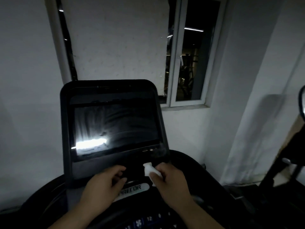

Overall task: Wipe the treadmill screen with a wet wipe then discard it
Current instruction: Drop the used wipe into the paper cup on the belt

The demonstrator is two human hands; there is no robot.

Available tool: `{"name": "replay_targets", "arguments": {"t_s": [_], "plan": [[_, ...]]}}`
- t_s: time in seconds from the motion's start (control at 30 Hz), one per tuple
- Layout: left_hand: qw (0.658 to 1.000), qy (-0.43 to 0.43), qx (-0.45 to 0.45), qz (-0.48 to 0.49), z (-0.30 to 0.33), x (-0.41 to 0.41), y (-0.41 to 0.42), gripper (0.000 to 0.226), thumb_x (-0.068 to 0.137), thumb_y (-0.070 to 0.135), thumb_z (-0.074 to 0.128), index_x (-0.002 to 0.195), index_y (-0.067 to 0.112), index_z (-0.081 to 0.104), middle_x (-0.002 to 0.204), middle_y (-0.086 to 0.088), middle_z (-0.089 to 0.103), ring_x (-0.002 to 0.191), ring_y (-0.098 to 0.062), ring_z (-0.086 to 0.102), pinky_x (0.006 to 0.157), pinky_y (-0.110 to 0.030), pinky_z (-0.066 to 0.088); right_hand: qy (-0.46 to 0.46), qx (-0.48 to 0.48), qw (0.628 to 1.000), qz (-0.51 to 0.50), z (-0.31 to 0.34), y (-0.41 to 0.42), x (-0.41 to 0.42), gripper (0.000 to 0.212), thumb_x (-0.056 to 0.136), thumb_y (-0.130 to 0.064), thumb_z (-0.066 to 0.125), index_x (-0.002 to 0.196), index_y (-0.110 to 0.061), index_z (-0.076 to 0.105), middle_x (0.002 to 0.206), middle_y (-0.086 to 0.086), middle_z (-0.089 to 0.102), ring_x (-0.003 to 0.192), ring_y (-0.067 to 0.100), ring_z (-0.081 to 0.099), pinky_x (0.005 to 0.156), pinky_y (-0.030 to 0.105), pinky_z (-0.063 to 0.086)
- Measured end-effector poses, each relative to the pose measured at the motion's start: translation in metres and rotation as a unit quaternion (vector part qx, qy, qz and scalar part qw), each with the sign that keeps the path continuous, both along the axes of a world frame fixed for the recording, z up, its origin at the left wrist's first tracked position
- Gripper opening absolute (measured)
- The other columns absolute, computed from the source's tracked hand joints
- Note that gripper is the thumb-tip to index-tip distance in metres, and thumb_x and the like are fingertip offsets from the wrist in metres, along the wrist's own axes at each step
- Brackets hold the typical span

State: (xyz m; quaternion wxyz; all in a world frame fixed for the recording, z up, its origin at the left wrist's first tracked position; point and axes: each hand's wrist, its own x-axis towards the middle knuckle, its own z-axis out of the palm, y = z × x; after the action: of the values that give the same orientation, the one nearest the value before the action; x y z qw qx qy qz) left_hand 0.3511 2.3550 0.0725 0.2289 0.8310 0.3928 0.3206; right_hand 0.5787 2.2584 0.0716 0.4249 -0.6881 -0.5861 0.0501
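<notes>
The treadmill screen (115, 128) is a dark glass panel in a black console, streaked with wet smears and a bright glare at its lower left. A white wet wipe (149, 170), bunched up, sticks out of my right hand (170, 180), which grips it just below the screen's lower right corner. My left hand (105, 182) rests with curled fingers on the console's lower edge, holding nothing that I can see.
A white wall and a window (191, 52) with a pale frame stand behind the console. A control panel (148, 220) with lit buttons lies under my forearms. Dark equipment (293, 154) stands at the right.
</notes>
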Motion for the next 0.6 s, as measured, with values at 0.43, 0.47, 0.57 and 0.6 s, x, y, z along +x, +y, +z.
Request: {"name": "replay_targets", "arguments": {"t_s": [0.43, 0.47, 0.57, 0.6], "plan": [[0.981, 0.14, 0.136, 0.021, 0.003, 0.036, -0.178, 0.039, 0.073, 0.057, 0.06, 0.109, 0.042, 0.07, 0.097, 0.019, 0.075, 0.083, -0.006, 0.071, 0.065, -0.021, 0.056, 0.004, 0.005, 1.0, 0.009, -0.027, -0.18, 0.025, 0.026, 0.088, -0.049, 0.055, 0.076, -0.025, 0.052, 0.077, -0.008, 0.054, 0.073, 0.01, 0.056, 0.068, 0.031, 0.046], [0.98, 0.152, 0.132, 0.011, 0.005, 0.036, -0.187, 0.039, 0.075, 0.056, 0.061, 0.112, 0.042, 0.069, 0.1, 0.019, 0.074, 0.087, -0.006, 0.07, 0.069, -0.021, 0.054, -0.001, 0.004, 1.0, 0.004, -0.03, -0.192, 0.024, 0.027, 0.088, -0.05, 0.054, 0.076, -0.026, 0.051, 0.078, -0.007, 0.055, 0.073, 0.01, 0.055, 0.068, 0.032, 0.047], [0.98, 0.156, 0.118, -0.037, 0.004, 0.037, -0.214, 0.035, 0.084, 0.048, 0.066, 0.119, 0.041, 0.066, 0.105, 0.019, 0.07, 0.095, -0.008, 0.068, 0.074, -0.023, 0.051, -0.034, -0.008, 0.999, -0.024, -0.04, -0.227, 0.02, 0.029, 0.09, -0.053, 0.05, 0.076, -0.027, 0.05, 0.078, -0.007, 0.055, 0.075, 0.009, 0.055, 0.07, 0.032, 0.047], [0.981, 0.148, 0.114, -0.049, 0.001, 0.036, -0.222, 0.034, 0.086, 0.046, 0.068, 0.119, 0.041, 0.065, 0.106, 0.019, 0.07, 0.096, -0.008, 0.068, 0.073, -0.023, 0.05, -0.042, -0.015, 0.998, -0.033, -0.041, -0.238, 0.018, 0.029, 0.09, -0.053, 0.049, 0.076, -0.027, 0.05, 0.078, -0.008, 0.054, 0.076, 0.009, 0.055, 0.071, 0.031, 0.046]]}}
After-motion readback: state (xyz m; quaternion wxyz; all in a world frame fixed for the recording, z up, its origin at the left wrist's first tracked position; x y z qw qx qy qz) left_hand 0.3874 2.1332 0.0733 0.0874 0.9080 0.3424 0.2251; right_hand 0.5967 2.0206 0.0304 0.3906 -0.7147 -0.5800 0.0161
